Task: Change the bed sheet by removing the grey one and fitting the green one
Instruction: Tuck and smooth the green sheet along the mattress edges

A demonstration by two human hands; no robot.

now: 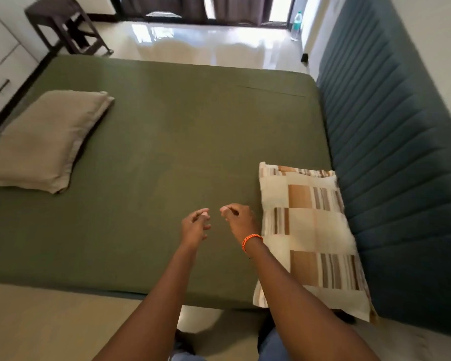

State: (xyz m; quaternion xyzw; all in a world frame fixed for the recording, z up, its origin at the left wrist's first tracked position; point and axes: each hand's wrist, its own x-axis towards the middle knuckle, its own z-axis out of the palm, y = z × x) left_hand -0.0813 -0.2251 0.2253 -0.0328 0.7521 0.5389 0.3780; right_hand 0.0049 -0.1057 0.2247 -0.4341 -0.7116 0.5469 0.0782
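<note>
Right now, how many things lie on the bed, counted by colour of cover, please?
Green sheet: 1
Beige plain pillow: 1
Cream and brown patterned pillow: 1
Total: 3

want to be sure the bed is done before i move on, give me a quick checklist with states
1. Green sheet covers the mattress top: ok.
2. Far corner by the headboard fitted: ok, though one crease runs near it.
3. Near edge tucked under: cannot tell, only the side drop shows.
4. Grey sheet gone from bed: ok, none in view.
5. Pillows back at the headboard: not ok; patterned pillow is there, beige pillow lies at the opposite end.
6. Left hand and right hand free: ok, fingers loosely curled, holding nothing.
</note>
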